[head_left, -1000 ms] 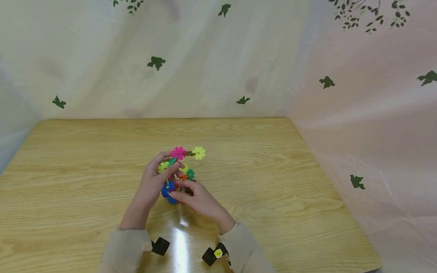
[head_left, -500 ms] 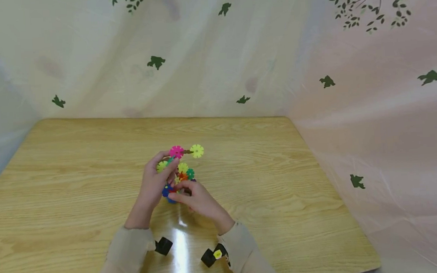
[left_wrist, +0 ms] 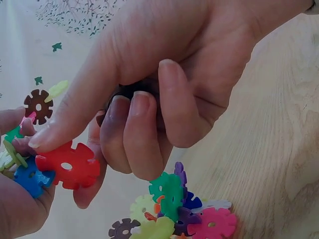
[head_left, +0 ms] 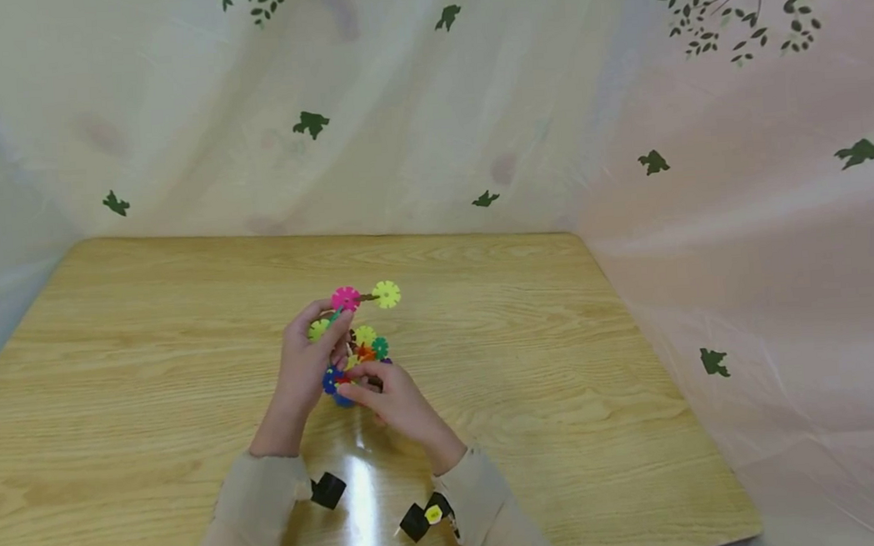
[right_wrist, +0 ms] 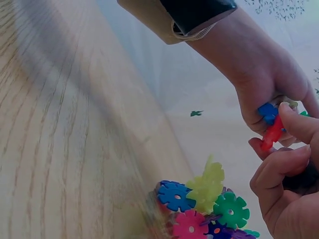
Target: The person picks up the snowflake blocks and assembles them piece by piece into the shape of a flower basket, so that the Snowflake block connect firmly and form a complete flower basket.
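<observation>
My left hand (head_left: 301, 356) grips a chain of notched interlocking plastic discs. Its far end, a pink disc (head_left: 346, 299), a brown one (left_wrist: 38, 106) and a yellow one (head_left: 387, 294), sticks out past the fingers. A blue disc (left_wrist: 31, 177) sits at the chain's near end. Between thumb and forefinger my right hand (head_left: 405, 398) pinches a red disc (left_wrist: 70, 166), which meets the blue disc's edge; how firmly they join I cannot tell. Something dark (right_wrist: 301, 180) lies inside the right hand's curled fingers, mostly hidden.
Below the hands a pile of loose discs, with a green one (right_wrist: 231, 210) and a pink one (right_wrist: 190, 225), lies on the wooden table (head_left: 525, 368). Black wrist cameras hang under both sleeves. A printed curtain (head_left: 399, 142) stands behind the table.
The chain's far end has shifted slightly up and to the left in the head view. My right hand has hardly moved and keeps its pinch on the red disc.
</observation>
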Tool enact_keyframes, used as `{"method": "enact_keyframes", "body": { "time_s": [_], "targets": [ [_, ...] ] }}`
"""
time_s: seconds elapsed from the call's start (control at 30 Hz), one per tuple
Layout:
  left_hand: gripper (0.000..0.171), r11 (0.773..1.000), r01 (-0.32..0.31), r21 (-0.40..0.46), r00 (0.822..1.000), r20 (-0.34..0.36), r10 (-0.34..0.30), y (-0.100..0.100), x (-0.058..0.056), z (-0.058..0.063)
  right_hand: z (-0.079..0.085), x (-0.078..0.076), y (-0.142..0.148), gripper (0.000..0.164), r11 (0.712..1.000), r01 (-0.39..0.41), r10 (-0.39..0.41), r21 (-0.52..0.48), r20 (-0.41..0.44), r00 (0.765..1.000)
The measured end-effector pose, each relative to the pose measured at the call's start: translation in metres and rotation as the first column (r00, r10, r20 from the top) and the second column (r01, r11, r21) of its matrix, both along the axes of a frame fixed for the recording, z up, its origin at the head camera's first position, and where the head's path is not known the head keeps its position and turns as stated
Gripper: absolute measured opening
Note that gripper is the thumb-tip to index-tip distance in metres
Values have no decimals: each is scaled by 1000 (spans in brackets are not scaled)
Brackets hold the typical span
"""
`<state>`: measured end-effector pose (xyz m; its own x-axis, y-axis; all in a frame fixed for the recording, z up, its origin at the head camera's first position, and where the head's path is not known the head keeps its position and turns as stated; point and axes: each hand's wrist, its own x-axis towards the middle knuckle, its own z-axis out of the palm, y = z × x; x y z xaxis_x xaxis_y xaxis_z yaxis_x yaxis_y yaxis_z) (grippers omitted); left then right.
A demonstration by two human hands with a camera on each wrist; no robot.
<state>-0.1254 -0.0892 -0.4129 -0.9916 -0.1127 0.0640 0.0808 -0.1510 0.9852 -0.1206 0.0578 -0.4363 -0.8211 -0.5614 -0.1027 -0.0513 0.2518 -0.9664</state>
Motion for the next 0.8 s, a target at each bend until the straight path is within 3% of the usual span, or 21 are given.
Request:
{"method": "enact_keyframes", "body": {
  "time_s": [0.17,0.33,0.57,0.8],
  "targets": [
    [22,1000,11,-6,1000,1,-11,-1,0,3,2,0,0,28,999,-23,24,28,-17,1000],
    [22,1000,6,-4,1000,5,-6,0,1,4,-9,-4,-1,31,999,17,-16,28,-27,999],
    [20,999,7,35,1000,11,-8,0,0,3,-6,-3,0,30,1000,5,-5,22,-41,999],
    [25,1000,20,-16,1000,15,-19,0,0,3,-6,-3,1,32,999,28,-27,24,-50,998]
  ]
}}
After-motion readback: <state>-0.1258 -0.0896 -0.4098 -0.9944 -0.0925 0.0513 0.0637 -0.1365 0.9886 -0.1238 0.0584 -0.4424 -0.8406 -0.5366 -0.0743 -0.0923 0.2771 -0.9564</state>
